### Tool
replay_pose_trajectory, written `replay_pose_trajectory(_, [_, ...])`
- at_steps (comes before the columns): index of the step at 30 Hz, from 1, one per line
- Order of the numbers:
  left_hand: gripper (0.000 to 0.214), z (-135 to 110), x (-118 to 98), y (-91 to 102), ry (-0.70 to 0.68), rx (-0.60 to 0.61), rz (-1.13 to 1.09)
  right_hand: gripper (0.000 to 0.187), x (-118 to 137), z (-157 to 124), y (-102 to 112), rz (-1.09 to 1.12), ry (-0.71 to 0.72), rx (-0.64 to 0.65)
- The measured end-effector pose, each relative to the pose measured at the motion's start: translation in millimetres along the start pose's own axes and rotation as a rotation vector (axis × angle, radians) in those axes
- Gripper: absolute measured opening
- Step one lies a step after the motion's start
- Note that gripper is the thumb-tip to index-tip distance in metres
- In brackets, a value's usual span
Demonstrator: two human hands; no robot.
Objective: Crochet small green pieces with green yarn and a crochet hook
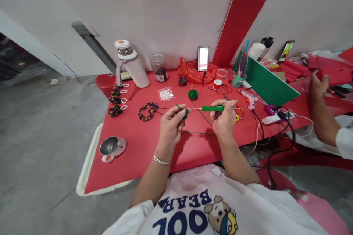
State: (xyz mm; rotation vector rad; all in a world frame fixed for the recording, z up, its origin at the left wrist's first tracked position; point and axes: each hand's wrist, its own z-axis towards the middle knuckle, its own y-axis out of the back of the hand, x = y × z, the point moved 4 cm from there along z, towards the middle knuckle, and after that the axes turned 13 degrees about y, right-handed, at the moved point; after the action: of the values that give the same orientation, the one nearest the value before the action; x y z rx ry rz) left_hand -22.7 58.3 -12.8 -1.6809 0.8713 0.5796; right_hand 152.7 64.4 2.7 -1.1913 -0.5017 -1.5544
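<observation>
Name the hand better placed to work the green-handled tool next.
Probably the right hand: it holds the green-handled tool, its shaft reaching toward the green yarn piece that the left hand pinches.

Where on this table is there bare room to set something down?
Bare: the red table between the cup and the left forearm, and along the near edge between that and the right forearm. Crowded: the right side, with glue gun and power strip; the back, with flask, jar and red bag. A green yarn ball sits mid-table.

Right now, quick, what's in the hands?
Left hand: closed, holding a small green yarn piece.
Right hand: closed, holding a green-handled tool.
</observation>
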Motion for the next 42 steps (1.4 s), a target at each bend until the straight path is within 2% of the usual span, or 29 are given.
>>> replay_pose_trajectory(9, [0.036, 1.0, -0.1, -1.0, -0.003, -0.002, -0.012, 0.070, -2.3, -1.3, 0.9, -0.019, -0.001, 0.017])
replay_pose_trajectory(15, [0.036, 0.7, 1.1, 1.2, -0.027, -0.009, 0.010, 0.072, -2.3, -3.8, -2.2, -0.091, 0.003, 0.084])
replay_pose_trajectory(22, [0.039, 1.7, 1.3, 5.1, -0.116, -0.063, 0.027, 0.063, 0.5, -11.8, 0.3, -0.013, 0.036, 0.114])
replay_pose_trajectory(25, [0.041, 1.0, 2.6, 3.5, -0.120, -0.055, 0.061, 0.052, 0.5, -13.5, -2.5, -0.001, 0.029, 0.198])
replay_pose_trajectory(28, [0.042, -0.3, 4.5, 0.6, -0.106, -0.022, 0.088, 0.039, 0.0, -15.8, -9.5, -0.011, -0.017, 0.359])
replay_pose_trajectory(31, [0.044, -0.9, 5.6, -1.1, -0.093, 0.003, 0.100, 0.035, -1.5, -18.6, -14.5, 0.008, -0.069, 0.457])
replay_pose_trajectory(35, [0.049, 0.1, 4.2, -2.2, -0.096, 0.029, 0.124, 0.034, -8.5, -22.2, -14.7, 0.105, -0.117, 0.343])
replay_pose_trajectory(39, [0.050, 2.1, 2.9, -3.2, -0.094, 0.038, 0.163, 0.030, -14.2, -27.4, -13.8, 0.155, -0.099, 0.222])
replay_pose_trajectory(41, [0.050, 2.5, 3.2, -2.6, -0.089, 0.036, 0.151, 0.029, -13.6, -27.7, -11.2, 0.162, -0.094, 0.211])
replay_pose_trajectory(42, [0.049, 2.5, 3.9, -2.0, -0.080, 0.036, 0.139, 0.030, -12.7, -27.2, -10.2, 0.165, -0.105, 0.248])
